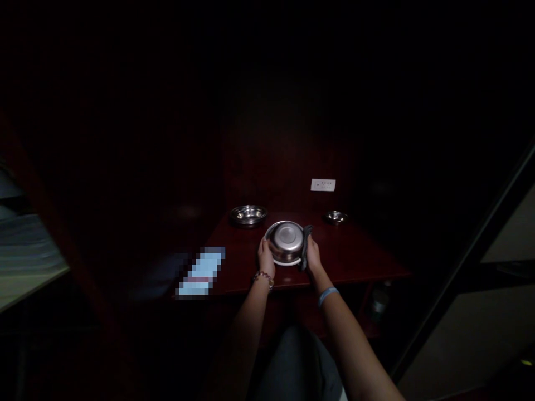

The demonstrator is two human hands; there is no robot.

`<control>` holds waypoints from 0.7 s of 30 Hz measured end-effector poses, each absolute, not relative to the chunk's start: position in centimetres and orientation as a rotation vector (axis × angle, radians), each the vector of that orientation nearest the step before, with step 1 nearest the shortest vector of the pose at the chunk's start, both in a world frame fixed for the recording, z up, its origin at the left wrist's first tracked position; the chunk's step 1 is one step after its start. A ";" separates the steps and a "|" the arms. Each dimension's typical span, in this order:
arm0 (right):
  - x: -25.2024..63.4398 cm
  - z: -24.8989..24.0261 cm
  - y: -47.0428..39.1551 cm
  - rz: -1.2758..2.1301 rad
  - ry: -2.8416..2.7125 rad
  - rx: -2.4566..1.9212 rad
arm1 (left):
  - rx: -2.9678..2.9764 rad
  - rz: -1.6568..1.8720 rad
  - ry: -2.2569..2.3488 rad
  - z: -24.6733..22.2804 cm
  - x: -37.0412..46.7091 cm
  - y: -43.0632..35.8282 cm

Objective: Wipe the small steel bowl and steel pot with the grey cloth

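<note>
Between my hands is a shiny metal bowl (287, 236), bottom side up, held over the dark red tabletop (351, 250). My left hand (266, 259) grips its left rim, fingers closed and partly hidden beneath. On the other side, my right hand (313, 254) presses a dark grey cloth (306, 248) against the bowl's right rim. Behind and to the left, a stack of metal bowls (248, 215) rests on the table. A smaller metal bowl (336, 217) sits at the back right.
A white power socket (323, 185) is set in the back wall. At the table's left edge lies a lit, pixelated screen-like patch (203, 273). A bottle (380, 302) stands beneath the table on the right. Stacked dishes (31, 242) show on a shelf at far left.
</note>
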State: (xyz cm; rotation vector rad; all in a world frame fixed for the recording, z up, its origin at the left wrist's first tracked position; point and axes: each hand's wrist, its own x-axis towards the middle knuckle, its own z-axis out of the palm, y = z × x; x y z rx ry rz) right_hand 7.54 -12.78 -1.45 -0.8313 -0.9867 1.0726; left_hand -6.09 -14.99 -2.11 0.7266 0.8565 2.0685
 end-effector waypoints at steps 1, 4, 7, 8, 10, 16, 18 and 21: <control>7.6 -1.4 -12.9 1.072 -0.979 -0.841 | 0.706 2.061 0.880 -2.2 -6.1 -14.9; 7.8 -1.0 -13.1 1.077 -0.969 -0.842 | 0.663 2.038 0.922 -2.3 -6.1 -14.7; 7.8 -0.8 -13.3 1.067 -0.967 -0.859 | 0.660 2.046 0.925 -2.2 -6.1 -14.7; 7.8 -0.8 -13.3 1.062 -0.960 -0.863 | 0.662 2.048 0.922 -2.2 -6.1 -14.8; 7.8 -0.8 -13.2 1.061 -0.942 -0.858 | 0.655 2.045 0.905 -2.0 -6.0 -15.0; 7.6 -1.2 -12.8 1.055 -0.940 -0.846 | 0.669 2.020 0.806 -1.0 -5.7 -16.2; 7.6 -1.3 -12.7 1.048 -0.944 -0.843 | 0.706 2.026 0.809 -0.6 -5.5 -16.7; 7.7 -1.3 -12.7 1.054 -0.952 -0.845 | 0.738 2.037 0.814 -0.3 -5.5 -17.1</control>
